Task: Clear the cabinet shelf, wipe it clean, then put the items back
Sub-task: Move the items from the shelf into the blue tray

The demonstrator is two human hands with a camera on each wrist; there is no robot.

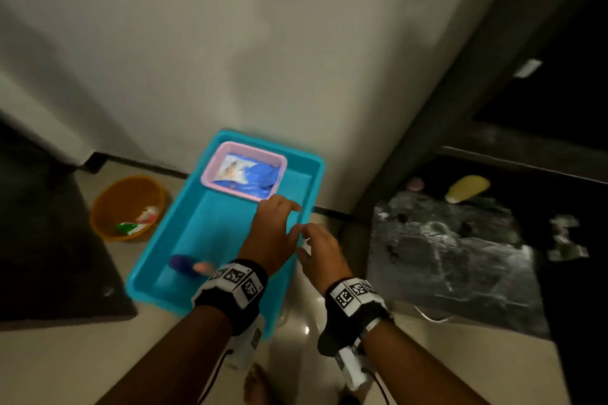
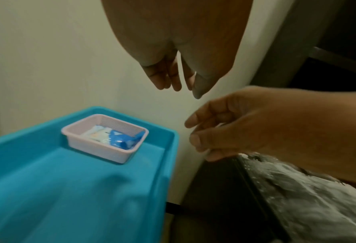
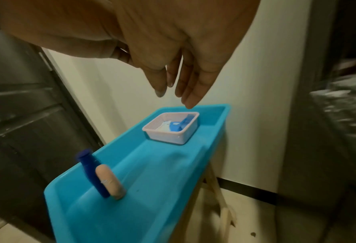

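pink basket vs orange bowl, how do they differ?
The pink basket is rectangular with ribbed walls and sits in the blue tray, holding blue-and-white packets. The orange bowl is round and smooth, beside the tray, holding a red-green-white packet. Both are open-topped and upright.

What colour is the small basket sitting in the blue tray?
Pale pink small basket; clearest in the left wrist view.

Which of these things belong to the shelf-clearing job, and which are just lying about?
Part of the job:
- blue tray
- pink basket of packets, in the tray
- blue bottle and peach tube, in the tray
- cabinet shelf with crinkled liner

Probably just lying about:
- orange bowl on the floor
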